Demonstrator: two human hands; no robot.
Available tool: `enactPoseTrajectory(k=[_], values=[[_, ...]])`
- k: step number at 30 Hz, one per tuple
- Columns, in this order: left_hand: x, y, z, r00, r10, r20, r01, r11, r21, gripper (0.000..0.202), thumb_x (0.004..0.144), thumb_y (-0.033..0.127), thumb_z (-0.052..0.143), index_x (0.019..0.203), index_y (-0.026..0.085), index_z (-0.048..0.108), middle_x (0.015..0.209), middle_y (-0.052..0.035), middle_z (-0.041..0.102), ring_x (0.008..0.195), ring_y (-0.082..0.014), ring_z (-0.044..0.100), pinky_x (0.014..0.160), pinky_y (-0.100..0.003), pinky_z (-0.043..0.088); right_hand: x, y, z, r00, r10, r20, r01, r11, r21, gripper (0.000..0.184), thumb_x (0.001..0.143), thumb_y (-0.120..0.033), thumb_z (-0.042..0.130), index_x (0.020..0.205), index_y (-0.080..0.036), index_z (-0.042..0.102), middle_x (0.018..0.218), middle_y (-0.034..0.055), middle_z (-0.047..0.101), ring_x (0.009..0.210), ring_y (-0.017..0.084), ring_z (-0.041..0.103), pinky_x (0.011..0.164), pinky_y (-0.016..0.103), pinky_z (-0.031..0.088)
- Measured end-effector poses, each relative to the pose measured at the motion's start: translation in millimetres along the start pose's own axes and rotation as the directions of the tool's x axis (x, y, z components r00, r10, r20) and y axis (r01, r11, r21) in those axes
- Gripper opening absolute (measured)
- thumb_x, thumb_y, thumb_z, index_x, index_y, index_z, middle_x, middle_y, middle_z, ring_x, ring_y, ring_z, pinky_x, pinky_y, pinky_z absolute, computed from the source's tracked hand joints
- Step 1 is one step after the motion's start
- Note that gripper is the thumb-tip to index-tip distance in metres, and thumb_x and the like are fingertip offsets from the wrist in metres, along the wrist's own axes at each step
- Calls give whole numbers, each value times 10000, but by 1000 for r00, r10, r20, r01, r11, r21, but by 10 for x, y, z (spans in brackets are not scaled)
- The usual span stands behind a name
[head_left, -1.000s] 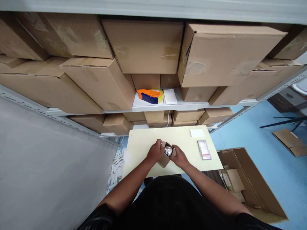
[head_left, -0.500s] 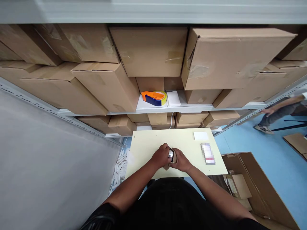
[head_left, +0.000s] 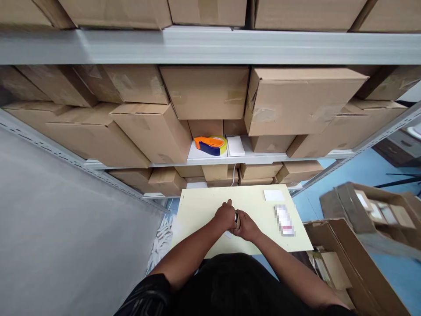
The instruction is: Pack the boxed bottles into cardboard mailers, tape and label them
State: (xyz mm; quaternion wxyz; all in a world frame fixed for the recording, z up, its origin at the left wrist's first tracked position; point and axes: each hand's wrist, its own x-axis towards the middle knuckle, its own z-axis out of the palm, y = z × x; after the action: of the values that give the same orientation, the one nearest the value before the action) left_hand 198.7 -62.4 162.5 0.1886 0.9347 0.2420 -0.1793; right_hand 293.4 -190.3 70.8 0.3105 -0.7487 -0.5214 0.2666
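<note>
Above the pale table (head_left: 197, 206), both of my hands are closed around a small brown, box-like item (head_left: 237, 220) with a shiny part. My left hand (head_left: 225, 216) grips its left side, one finger pointing up. On the other side, my right hand (head_left: 247, 226) has its fingers curled round it. Most of the item is hidden between the hands, so its exact kind does not show. A bit of white (head_left: 228, 235) shows just below them. To the right lie a white card or flat box (head_left: 273, 195) and a blurred-out printed packet (head_left: 284, 220).
Shelves of cardboard boxes (head_left: 204, 93) rise ahead. One shelf holds an orange and blue tape dispenser (head_left: 210, 145) and a white stack (head_left: 235, 145). A large open carton (head_left: 342, 245) stands at right, another filled carton (head_left: 371, 206) behind it. A grey wall (head_left: 72, 219) borders the left.
The camera view has tilted up, showing more upper shelf. My hands have closed further over the item, hiding more of it. The person at right has left view, and a blurred filled carton appears there.
</note>
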Motion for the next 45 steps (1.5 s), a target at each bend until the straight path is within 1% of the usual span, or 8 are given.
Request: enactPoseTrajectory(k=[8,21,24,29,32,35,38,45], values=[[-239,-76,-203,983,3,-184,-9,999,-31,424,615,299,732,1000,124,705,1179,-185,584,965,-322,624,735,-388,535,108,-116,10,1000,19,2,-18,998,-54,524,686,-339,826,1128,-194,585,1083,113,696,1009,300,670,849,382,523],[-781,-505,-1368,841,88,-533,-384,791,-476,189,658,215,735,821,199,641,1125,-45,573,731,-124,568,699,-276,511,182,-283,-293,999,21,30,-29,948,318,715,605,-329,867,1275,-230,640,1276,98,688,1186,345,615,1034,512,471],[-713,-690,-1382,821,99,-562,-492,621,-610,145,693,191,709,829,183,658,1099,-50,569,763,-121,566,729,-265,517,99,-443,-515,994,92,-49,-39,766,642,669,723,-424,804,1344,-267,614,1401,96,643,1289,346,574,1103,537,421],[-526,-902,-1242,766,12,-643,-623,264,-737,371,718,357,796,1021,156,729,1165,-103,570,1042,-224,615,967,-364,509,37,-793,-791,920,-10,392,-388,121,914,796,891,-806,418,1266,-147,660,1232,198,726,981,322,728,859,475,558],[-477,-946,-1216,767,70,-638,-639,180,-748,532,708,483,833,1122,159,752,1204,-123,590,1133,-278,608,1043,-419,479,44,-887,-846,868,-125,480,-487,-24,873,935,855,-898,346,1260,-108,641,1091,202,758,771,263,721,636,362,546],[-472,-888,-1191,795,104,-598,-607,138,-783,580,724,536,828,1167,168,754,1266,-142,615,1210,-313,592,1081,-437,455,28,-957,-871,822,-228,523,-527,45,849,859,825,-855,507,1249,-116,622,1017,176,760,663,233,681,536,316,495],[-478,-683,-1064,843,-88,-531,-532,9,-847,559,846,576,720,1268,210,684,1350,-138,623,1241,-306,590,1048,-444,479,5,-1076,-877,910,-149,387,-360,178,916,733,823,-719,665,1300,-168,580,1063,139,741,768,244,693,633,335,529],[-576,-8,-663,884,-279,-375,-403,-49,-914,620,787,540,816,1240,202,559,1142,-104,698,1007,-253,679,844,-365,552,-15,-1220,-697,977,141,-160,-11,780,625,824,763,-535,831,1436,-261,441,1393,117,581,1250,321,572,1055,479,482]])
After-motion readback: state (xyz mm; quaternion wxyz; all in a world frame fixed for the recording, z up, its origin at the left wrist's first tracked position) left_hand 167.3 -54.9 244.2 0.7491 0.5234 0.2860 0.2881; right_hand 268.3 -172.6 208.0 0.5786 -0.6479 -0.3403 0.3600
